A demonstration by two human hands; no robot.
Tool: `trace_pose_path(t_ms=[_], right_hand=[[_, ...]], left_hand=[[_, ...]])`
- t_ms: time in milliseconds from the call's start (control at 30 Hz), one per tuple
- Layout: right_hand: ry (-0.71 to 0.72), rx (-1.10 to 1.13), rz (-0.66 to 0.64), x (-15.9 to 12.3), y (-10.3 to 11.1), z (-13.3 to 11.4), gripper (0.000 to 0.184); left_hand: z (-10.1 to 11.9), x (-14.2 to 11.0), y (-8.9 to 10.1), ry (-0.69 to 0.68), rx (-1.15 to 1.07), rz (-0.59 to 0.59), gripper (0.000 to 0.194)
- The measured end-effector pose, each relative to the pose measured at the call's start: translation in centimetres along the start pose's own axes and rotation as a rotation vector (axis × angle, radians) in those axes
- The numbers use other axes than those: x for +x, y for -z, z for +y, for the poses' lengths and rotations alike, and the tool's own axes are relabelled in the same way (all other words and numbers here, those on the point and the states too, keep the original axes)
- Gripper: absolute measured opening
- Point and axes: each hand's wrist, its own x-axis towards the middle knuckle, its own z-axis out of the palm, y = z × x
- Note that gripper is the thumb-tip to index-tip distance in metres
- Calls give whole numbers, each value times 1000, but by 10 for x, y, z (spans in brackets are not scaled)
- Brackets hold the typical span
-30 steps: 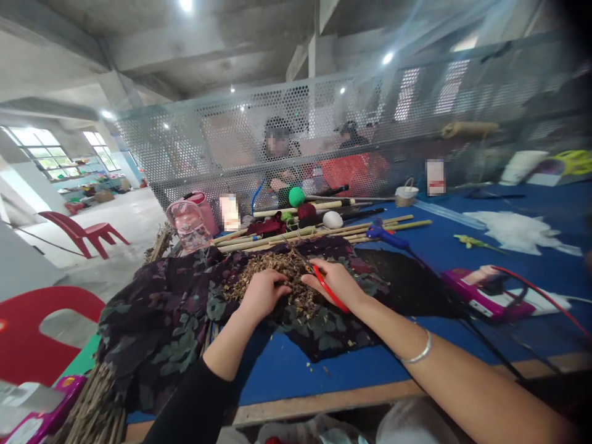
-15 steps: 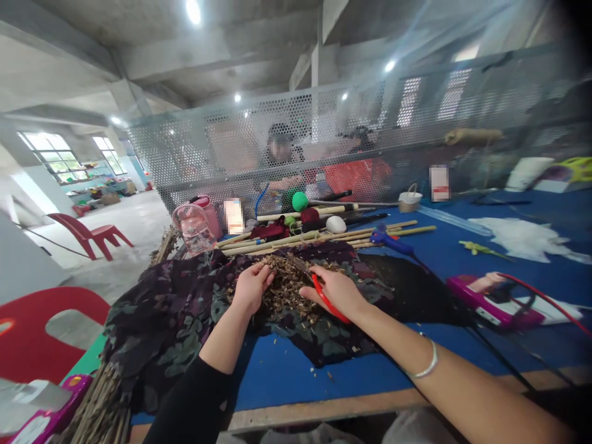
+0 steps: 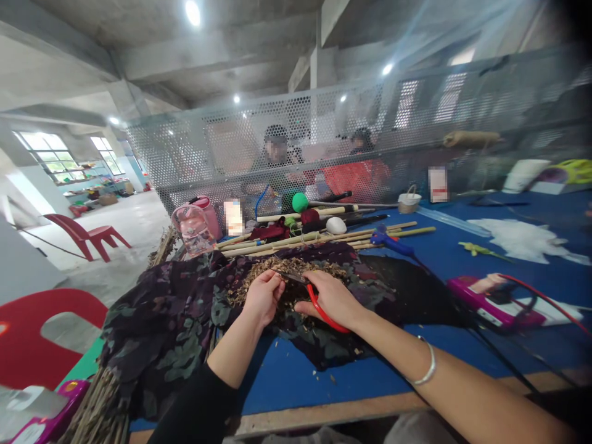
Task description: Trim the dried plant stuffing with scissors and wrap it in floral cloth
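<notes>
Red-handled scissors are gripped in my right hand, their dark blades pointing left. The blade tips reach the fingertips of my left hand, which is pinched closed; what it holds is too small to make out. Below and behind both hands lies a heap of dry brown plant scraps. This heap rests on a dark patterned cloth, bunched up on the left and spread over the blue tabletop.
Behind the heap lie bamboo sticks, a green ball, a white ball and a blue glue gun. A magenta power strip sits right. Dry stalks stand at lower left. Two people sit behind a perforated screen.
My left hand has moved slightly right and down, closer to the scissors. The blades have swung to point more levelly left, meeting the left fingertips.
</notes>
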Motion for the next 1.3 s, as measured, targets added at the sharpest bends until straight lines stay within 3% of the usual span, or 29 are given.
trace_pose_path(t_ms=[233,433,767,1033,1300], right_hand=[[-83,21,-41,-2,3,-8,58],[-101,-19,-102,-4,6,-11,46],[-155,-135,-147,-4,4,-13,45],[-129,-61,-71,-3,5,-16,58],[-158,-101,-141,-4,3,-9,49]], left_hand=[[-4,-5,-5,-29,21,28,14],[-3,-4,-6,-39,26,127,10],[-5,-3,-2,-18,59,104,5],[-19,-1,-2,-48,128,20,14],[-13,-5,-4,-4,113,76,8]])
